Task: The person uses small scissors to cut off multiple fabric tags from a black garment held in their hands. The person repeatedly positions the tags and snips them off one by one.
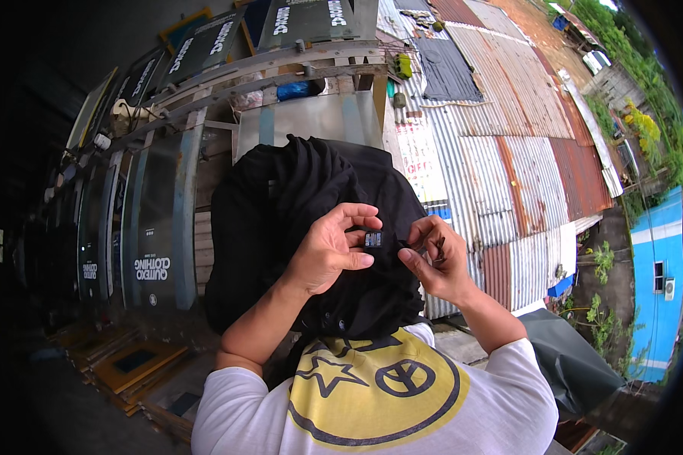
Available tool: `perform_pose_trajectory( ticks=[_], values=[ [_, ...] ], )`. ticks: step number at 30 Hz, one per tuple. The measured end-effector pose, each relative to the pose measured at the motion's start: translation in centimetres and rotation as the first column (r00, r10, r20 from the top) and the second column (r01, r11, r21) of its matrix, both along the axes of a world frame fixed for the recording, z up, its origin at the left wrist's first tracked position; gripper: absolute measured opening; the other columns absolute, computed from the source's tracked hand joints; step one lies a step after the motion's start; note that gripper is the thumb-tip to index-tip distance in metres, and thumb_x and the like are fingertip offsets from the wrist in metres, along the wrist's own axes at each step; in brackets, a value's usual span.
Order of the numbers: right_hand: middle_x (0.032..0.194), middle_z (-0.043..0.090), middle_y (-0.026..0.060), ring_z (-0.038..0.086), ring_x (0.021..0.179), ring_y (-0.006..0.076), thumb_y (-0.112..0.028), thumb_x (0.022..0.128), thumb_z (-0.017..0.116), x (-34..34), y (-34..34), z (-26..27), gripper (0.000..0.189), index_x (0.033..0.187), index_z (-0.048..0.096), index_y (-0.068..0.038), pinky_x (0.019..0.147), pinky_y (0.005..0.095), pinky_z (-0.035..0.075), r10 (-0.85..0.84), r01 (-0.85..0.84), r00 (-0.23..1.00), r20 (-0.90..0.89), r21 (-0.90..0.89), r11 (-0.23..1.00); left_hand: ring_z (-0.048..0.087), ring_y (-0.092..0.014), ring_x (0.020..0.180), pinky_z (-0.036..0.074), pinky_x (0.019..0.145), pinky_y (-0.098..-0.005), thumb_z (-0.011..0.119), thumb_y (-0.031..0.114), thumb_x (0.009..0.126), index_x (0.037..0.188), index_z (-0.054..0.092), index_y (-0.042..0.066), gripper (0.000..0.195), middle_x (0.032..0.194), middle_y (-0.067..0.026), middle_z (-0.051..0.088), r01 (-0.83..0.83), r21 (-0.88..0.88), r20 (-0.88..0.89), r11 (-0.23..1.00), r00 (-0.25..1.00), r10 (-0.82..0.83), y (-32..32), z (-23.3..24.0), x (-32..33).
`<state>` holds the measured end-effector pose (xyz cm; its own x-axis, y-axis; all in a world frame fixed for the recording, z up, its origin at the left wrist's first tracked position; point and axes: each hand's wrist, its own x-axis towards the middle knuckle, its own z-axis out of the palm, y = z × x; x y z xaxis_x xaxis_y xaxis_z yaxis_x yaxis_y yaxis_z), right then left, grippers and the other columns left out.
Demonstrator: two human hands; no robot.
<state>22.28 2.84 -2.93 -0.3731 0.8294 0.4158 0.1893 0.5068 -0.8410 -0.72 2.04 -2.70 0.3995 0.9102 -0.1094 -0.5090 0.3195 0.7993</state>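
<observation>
A heap of black cloth garments (pixel 307 176) lies before me, its folds spreading under both hands. My left hand (pixel 337 245) is over the cloth, thumb and index finger apart. A small black label with light writing (pixel 374 239) is at its curled middle fingers; whether they pinch it cannot be made out. Just to the right, my right hand (pixel 441 259) is closed with thumb and index finger together. A small dark object (pixel 440 248) shows among its fingers, too small to name. A dark tip protrudes leftward from this grip, towards the label.
Glass panels (pixel 152 250) with white lettering rest on metal racks at the left. Framed printing screens (pixel 142 364) are stacked low at the left. Beyond the metal rail (pixel 296 54) lies a blue bundle (pixel 293 91). Rusty corrugated roofing (pixel 523 187) extends on the right.
</observation>
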Motion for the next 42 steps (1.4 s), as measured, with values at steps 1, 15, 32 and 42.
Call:
perform_pose_trajectory(
  ticks=[1, 15, 32, 42],
  values=[
    [0.093, 0.063, 0.0107, 0.064, 0.080, 0.0163, 0.003, 0.076, 0.082, -0.1, -0.3, 0.1, 0.044, 0.077, 0.039, -0.008, 0.064, 0.0292, 0.050, 0.009, -0.006, 0.999, -0.033, 0.091, 0.996, 0.056, -0.015, 0.105, 0.053, 0.089, -0.0264, 0.074, -0.016, 0.070, 0.131, 0.054, 0.003, 0.068, 0.120, -0.0081, 0.053, -0.018, -0.017, 0.013, 1.000, 1.000, 0.018, 0.0, -0.1, 0.0],
    [0.097, 0.070, 0.0158, 0.069, 0.071, 0.0223, 0.011, 0.079, 0.076, -1.7, -1.4, -1.2, 0.045, 0.081, 0.035, -0.007, 0.059, 0.0288, 0.052, -0.012, 0.013, 1.000, -0.023, 0.047, 0.999, 0.056, -0.017, 0.107, 0.051, 0.091, -0.0273, 0.070, -0.018, 0.067, 0.125, 0.053, 0.002, 0.064, 0.124, -0.0084, 0.052, -0.043, -0.080, 0.040, 0.996, 0.998, 0.047, -0.2, -0.7, 0.0],
    [0.097, 0.062, 0.0132, 0.068, 0.066, 0.0266, 0.009, 0.055, 0.070, -1.1, 1.2, 1.8, 0.041, 0.084, 0.044, -0.002, 0.051, 0.0345, 0.054, 0.133, -0.230, 0.952, 0.277, 0.359, 0.904, 0.062, -0.018, 0.111, 0.052, 0.097, -0.0309, 0.062, -0.018, 0.083, 0.105, 0.073, -0.004, 0.029, 0.128, -0.0063, 0.051, 0.022, 0.052, -0.058, 0.998, 0.998, -0.019, -0.9, -0.7, 1.0],
    [0.089, 0.059, 0.0119, 0.063, 0.057, 0.0320, 0.003, 0.067, 0.072, -1.2, 3.8, 3.7, 0.033, 0.087, 0.046, -0.001, 0.048, 0.0385, 0.049, 0.093, -0.235, 0.912, 0.399, 0.325, 0.916, 0.063, -0.008, 0.094, 0.052, 0.083, -0.0229, 0.068, -0.003, 0.092, 0.100, 0.072, -0.004, 0.009, 0.123, -0.0034, 0.054, 0.067, -0.043, 0.133, 0.997, 0.989, -0.061, -0.5, -1.2, 1.4]
  ],
)
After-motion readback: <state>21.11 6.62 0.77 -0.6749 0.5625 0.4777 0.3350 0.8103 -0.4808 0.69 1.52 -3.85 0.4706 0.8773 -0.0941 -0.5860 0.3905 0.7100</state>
